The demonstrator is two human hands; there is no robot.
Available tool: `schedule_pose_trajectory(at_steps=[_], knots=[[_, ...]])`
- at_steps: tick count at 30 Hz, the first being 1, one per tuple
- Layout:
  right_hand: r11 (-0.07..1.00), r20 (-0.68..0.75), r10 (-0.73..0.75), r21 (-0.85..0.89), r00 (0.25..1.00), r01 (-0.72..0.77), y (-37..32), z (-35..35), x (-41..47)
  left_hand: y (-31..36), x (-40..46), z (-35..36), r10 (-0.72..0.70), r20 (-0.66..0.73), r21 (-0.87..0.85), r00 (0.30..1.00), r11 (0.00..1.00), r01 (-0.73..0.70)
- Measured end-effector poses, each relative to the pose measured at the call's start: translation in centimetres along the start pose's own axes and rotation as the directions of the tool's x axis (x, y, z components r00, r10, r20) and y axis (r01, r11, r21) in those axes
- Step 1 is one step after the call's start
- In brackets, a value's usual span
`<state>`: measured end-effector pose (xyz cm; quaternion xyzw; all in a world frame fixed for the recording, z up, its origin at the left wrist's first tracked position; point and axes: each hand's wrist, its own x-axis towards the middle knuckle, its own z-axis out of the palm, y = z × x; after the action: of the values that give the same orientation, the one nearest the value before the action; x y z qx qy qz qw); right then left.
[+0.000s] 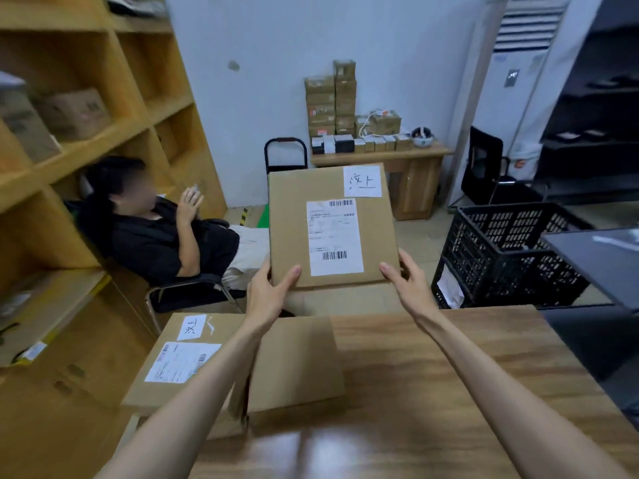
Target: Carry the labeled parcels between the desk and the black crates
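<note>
Hanging in the air past the far edge of the desk (432,368), the labeled parcel (330,226) is held out at arm's length, its printed shipping label and a handwritten white slip facing up toward the carrier. Both hands have it by the near bottom corners: the left hand (269,292) curls round the left corner with the thumb lying over the top face, and the right hand (406,283) does the same on the right corner, thumb on top, fingers tucked under where I can't see them.

It looks to me like a flat, stiff cardboard box, fairly light, since it keeps level with only a grip at one end. The card is smooth, so it could slide from a loose pinch. I'd shift the hands toward the middle of the two side edges, palms under, and keep fingers off the label.

Two more parcels (179,357) lie on the desk's left end, one labeled, one plain side up. A black crate (501,257) stands on the floor to the right, just beyond the desk. Another person sits in a chair (193,288) on the left, beside tall wooden shelving (103,133).
</note>
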<state>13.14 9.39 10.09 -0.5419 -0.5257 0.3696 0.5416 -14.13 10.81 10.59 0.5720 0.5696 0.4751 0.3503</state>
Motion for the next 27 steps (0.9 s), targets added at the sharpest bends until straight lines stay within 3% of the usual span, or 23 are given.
schedule_pose_trajectory(at_steps=[5, 10, 27], knots=[[0.972, -0.077, -0.213, 0.084, 0.974, 0.219, -8.3, -0.9, 3.3, 8.8, 3.6, -1.6, 0.236, -0.076, -0.049, 0.969, 0.969, -0.24], [0.93, -0.137, -0.352, 0.058, 0.926, 0.363, -13.9, -2.6, 5.3, 15.0, 5.0, -2.0, 0.375, -0.172, -0.111, 0.911, 0.911, -0.396], [0.891, -0.143, -0.404, 0.163, 0.904, 0.424, -16.7, -4.9, 5.1, 18.5, 5.0, -0.1, 0.455, -0.198, -0.213, 0.868, 0.844, -0.492]])
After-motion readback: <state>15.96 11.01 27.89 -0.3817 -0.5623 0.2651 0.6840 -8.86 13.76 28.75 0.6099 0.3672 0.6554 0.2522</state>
